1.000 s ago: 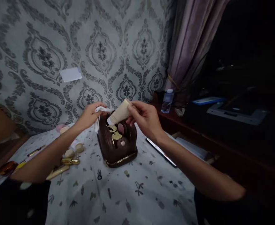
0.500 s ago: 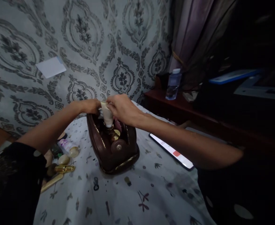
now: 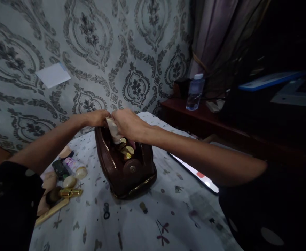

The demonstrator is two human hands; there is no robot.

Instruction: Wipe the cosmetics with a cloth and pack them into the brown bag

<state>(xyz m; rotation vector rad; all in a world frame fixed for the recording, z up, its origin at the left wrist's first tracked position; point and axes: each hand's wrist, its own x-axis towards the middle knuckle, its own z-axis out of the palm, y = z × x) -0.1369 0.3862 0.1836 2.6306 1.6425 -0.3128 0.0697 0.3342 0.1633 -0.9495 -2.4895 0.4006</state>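
A dark brown zippered bag (image 3: 121,177) stands open on the printed cloth. My right hand (image 3: 128,123) is closed on a cream squeeze tube (image 3: 113,130), which is tilted cap-down in the bag's mouth. My left hand (image 3: 99,118) is closed at the bag's far left rim, its fingertips partly hidden. Beneath the tube, a round gold-coloured item (image 3: 128,152) shows inside the bag. The bag's deeper contents are dark and hard to make out.
Left of the bag lie several cosmetics, among them a gold tube (image 3: 70,192), a purple-white tube (image 3: 71,164) and a dark green bottle (image 3: 60,169). A lit phone (image 3: 194,172) lies right, partly under my forearm. A clear bottle (image 3: 194,94) stands on the red-brown ledge (image 3: 173,106).
My right hand and the cream tube have shifted slightly left, and the tube leans more. The view has moved a little, showing more of the cosmetics at left.
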